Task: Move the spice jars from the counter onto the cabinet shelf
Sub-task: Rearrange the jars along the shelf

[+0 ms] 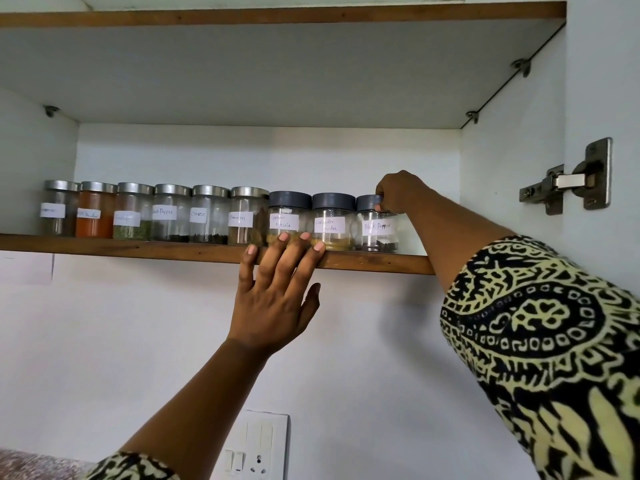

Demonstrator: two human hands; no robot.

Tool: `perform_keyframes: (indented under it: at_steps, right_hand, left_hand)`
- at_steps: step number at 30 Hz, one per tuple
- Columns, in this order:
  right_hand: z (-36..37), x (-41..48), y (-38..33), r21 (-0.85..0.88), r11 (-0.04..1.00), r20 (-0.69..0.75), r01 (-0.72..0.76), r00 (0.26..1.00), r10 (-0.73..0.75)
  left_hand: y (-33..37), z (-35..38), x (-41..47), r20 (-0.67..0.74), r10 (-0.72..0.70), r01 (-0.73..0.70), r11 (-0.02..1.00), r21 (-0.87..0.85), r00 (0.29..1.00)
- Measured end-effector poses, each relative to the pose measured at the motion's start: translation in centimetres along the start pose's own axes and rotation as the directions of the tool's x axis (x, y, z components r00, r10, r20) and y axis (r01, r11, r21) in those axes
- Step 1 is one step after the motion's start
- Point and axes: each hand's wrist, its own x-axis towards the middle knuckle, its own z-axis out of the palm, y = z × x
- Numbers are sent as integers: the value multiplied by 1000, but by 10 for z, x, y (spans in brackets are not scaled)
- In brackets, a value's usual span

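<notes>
Right hand (398, 194) grips the pepper jar (375, 232) on top; flat left hand (277, 292) touches the shelf (138, 250) edge. Let go gently.

Can't read the blurred white paper label (52, 211) on the leftmost steel-lidded clear glass jar (59, 227): far too small.

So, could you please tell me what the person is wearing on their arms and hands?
The left sleeve and right sleeve share a black and pale yellow paisley print. The left hand and right hand are bare: no gloves, rings or watch visible.
</notes>
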Motion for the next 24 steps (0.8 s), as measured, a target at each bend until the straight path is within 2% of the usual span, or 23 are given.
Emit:
perform_keyframes:
  at_steps: [7,9,11,13,15,20,24]
  right_hand:
    - [-9,0,-5,10,999,-15,-44,999,44]
    - [-18,0,-12,58,998,-94,-15,995,20]
    - [-25,3,-25,144,986,-135,83,989,-63]
    - [-25,6,-40,180,965,-108,191,979,-173]
    - [-20,5,-54,158,959,-68,234,972,-226]
    - [-5,7,-61,8,976,7,220,976,-220]
    - [-9,11,-57,34,971,60,239,969,-240]
  left_hand:
    - [0,-3,0,32,-7,7,1000,3,999]
    - [0,-4,0,46,-11,11,1000,-3,999]
    - [0,-5,1,59,-11,11,1000,-5,998]
    - [0,-6,1,68,-12,12,1000,-6,998]
    - [0,-7,1,74,-12,12,1000,-1,997]
    - [0,-6,0,81,-8,8,1000,2,997]
    - [0,-5,1,67,-12,11,1000,6,998]
